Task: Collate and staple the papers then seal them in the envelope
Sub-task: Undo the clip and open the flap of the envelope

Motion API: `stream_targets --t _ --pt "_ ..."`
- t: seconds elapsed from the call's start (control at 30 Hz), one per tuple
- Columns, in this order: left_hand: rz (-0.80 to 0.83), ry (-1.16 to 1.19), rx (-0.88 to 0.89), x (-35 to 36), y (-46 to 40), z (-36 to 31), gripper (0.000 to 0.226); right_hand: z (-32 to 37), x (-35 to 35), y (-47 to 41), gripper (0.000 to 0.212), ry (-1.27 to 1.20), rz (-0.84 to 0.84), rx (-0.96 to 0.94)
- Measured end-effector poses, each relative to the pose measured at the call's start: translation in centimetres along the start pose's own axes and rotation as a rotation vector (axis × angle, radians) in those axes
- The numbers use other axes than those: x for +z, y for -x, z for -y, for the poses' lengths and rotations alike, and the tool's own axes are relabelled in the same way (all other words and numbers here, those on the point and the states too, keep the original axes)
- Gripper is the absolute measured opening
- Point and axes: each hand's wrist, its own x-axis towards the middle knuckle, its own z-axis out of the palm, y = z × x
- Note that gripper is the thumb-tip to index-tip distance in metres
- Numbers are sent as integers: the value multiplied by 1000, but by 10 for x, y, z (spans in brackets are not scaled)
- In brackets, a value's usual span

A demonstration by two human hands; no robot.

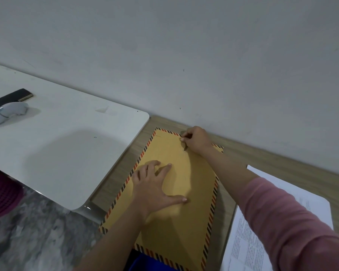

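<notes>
A large yellow-brown envelope (186, 177) with a red-and-black striped border lies on the wooden desk (262, 159), its flap end toward the wall. My left hand (155, 184) presses flat on its middle, fingers spread. At the flap end, my right hand (196, 140) pinches the thin closure string beside the small metal fastener (184, 150). White printed papers (249, 249) lie on the desk to the right of the envelope, partly hidden under my right arm.
A white table (67, 137) adjoins the desk on the left and carries a grey stapler-like object (7, 112) and a black flat bar (10, 97). A grey wall runs behind. Something blue (151, 263) shows below the envelope. Marbled floor lies at lower left.
</notes>
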Motion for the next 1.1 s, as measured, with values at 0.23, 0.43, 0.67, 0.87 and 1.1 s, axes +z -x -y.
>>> stream_targets --t 0.23,0.43,0.67,0.87,1.1 --pt "-14 4 4 0 0 0 116 12 2 -12 11 202 62 53" --pt "-24 8 9 0 0 -1 114 9 10 -15 24 538 149 -58" --pt "-61 14 16 3 0 2 112 -10 -1 -7 9 -12 -109 11" --pt "-88 13 9 6 -2 2 111 -32 -16 11 21 -68 -187 -41" --pt "-94 -6 -12 7 -3 0 111 -48 -13 51 22 238 -45 -195"
